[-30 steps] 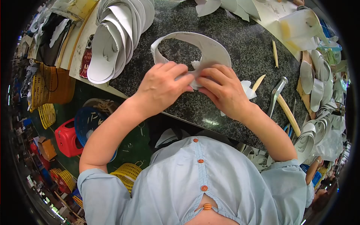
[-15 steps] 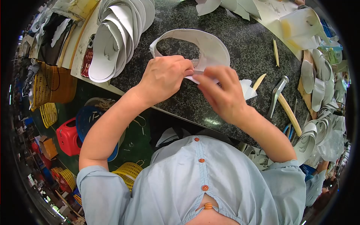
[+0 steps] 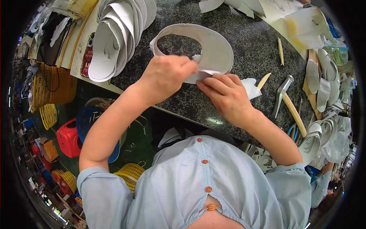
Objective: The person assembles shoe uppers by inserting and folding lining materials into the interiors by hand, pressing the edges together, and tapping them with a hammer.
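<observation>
A white, loop-shaped piece point(image 3: 217, 49), which looks like a shoe upper, rests on the dark speckled tabletop with its near edge folded. My right hand point(image 3: 228, 95) pinches that near edge between thumb and fingers. My left hand point(image 3: 166, 74) is curled closed just left of the fold, over the near side of the loop. Motion blurs its fingertips, so what they hold is hidden. A small white scrap point(image 3: 196, 58) shows inside the loop. Beside my right hand lies a torn white piece point(image 3: 251, 88).
A stack of similar white pieces point(image 3: 103, 49) stands at the left table edge, by a red phone-like object point(image 3: 86, 61). To the right lie a hammer point(image 3: 282, 95), a curved pale stick point(image 3: 294, 114) and blue-handled scissors point(image 3: 292, 130). A cloudy plastic container point(image 3: 305, 28) stands at back right.
My right hand has settled onto the folded edge, with fingers closer together. My left hand has lifted slightly off the fold and is blurred. The loop sits a little higher in view.
</observation>
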Tool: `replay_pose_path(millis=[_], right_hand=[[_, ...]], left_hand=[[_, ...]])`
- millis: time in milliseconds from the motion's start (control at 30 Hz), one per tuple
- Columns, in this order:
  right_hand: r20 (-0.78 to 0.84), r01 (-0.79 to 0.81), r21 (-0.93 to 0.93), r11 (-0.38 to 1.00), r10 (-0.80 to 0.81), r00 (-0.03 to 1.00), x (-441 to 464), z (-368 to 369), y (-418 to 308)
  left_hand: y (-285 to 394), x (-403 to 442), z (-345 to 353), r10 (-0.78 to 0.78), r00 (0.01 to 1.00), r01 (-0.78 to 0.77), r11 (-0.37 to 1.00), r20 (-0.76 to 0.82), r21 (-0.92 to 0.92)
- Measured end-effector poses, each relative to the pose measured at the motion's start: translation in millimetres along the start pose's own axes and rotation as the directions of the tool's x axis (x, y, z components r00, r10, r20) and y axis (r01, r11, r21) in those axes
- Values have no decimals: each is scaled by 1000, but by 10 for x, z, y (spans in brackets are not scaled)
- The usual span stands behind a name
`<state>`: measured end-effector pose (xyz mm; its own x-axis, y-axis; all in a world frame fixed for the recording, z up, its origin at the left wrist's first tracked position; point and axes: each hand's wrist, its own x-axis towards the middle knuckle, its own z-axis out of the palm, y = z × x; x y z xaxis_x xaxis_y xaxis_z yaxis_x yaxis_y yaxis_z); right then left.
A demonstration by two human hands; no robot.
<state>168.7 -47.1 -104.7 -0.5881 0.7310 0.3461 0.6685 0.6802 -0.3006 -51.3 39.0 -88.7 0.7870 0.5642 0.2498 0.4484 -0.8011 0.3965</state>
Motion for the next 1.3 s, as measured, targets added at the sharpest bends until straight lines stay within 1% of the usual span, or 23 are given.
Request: replay_pose_path(millis=[33,67,100,133,167,233,267,300,367,400,567,667,767,833,900,933,1000,1033,1100,1133,1233,1267,1300], right_hand=[[8,-30,106,994,30,1000,-13,-35,22],[8,-29,106,994,28,1000,-41,-64,37],[-59,-48,140,989,57,997,-80,-90,42],[-123,-64,176,982,87,989,-92,-110,41],[-120,-63,177,982,85,989,-50,-110,39],[-101,-20,-14,1000,18,995,92,-78,-5],[0,-37,-43,998,37,999,71,18,-33],[2,-39,-41,998,40,999,52,11,-30],[118,-46,-50,998,52,992,-12,-40,-14],[148,-38,-60,997,47,988,-31,-100,14],[143,-29,-62,998,37,989,-26,-155,40],[35,-56,-7,998,57,998,-30,-58,12],[43,-51,-23,998,52,998,-94,-194,98],[-4,-54,-31,998,54,999,-99,-218,116],[30,-123,34,992,122,992,-85,-230,104],[25,-120,26,992,120,993,-67,-252,116],[106,-255,260,932,235,966,-17,-304,176],[98,-251,252,935,233,967,-13,-333,199],[-83,-241,315,918,279,957,-5,-392,262],[-92,-235,310,921,275,957,19,-413,289],[-234,-477,353,805,570,788,91,-424,320],[-226,-488,423,764,610,759,102,-307,384],[-232,-489,424,762,613,755,150,-274,426]], left_hand=[[32,-42,-3,-3,1000,3,1000,-2,-1],[71,-91,-1,89,996,-91,990,23,111],[102,-137,9,177,982,-186,958,59,218],[119,-180,39,187,978,-204,943,90,261],[143,-205,63,184,979,-201,944,89,261],[196,-244,113,236,970,-241,900,59,362],[214,-289,141,205,976,-219,906,78,362],[213,-310,136,204,976,-219,907,79,360],[194,-383,100,211,976,-217,893,59,393],[162,-429,69,205,973,-231,889,108,395],[144,-468,61,177,979,-202,911,99,359],[108,-468,52,192,977,-212,911,93,354],[106,-476,18,198,975,-220,913,98,344],[95,-413,-18,217,971,-237,904,98,356],[182,-333,11,128,986,-157,938,111,311],[200,-259,68,214,976,-191,913,-26,361],[201,-166,158,245,970,-224,902,-10,368],[190,-135,186,267,964,-253,895,13,368],[158,-93,162,273,962,-253,899,-7,358],[156,-76,127,296,955,-272,901,-21,338],[255,-67,104,346,937,-313,896,-55,315],[303,-74,126,379,923,-345,887,-57,306],[353,-76,144,414,908,-380,876,-59,297]])
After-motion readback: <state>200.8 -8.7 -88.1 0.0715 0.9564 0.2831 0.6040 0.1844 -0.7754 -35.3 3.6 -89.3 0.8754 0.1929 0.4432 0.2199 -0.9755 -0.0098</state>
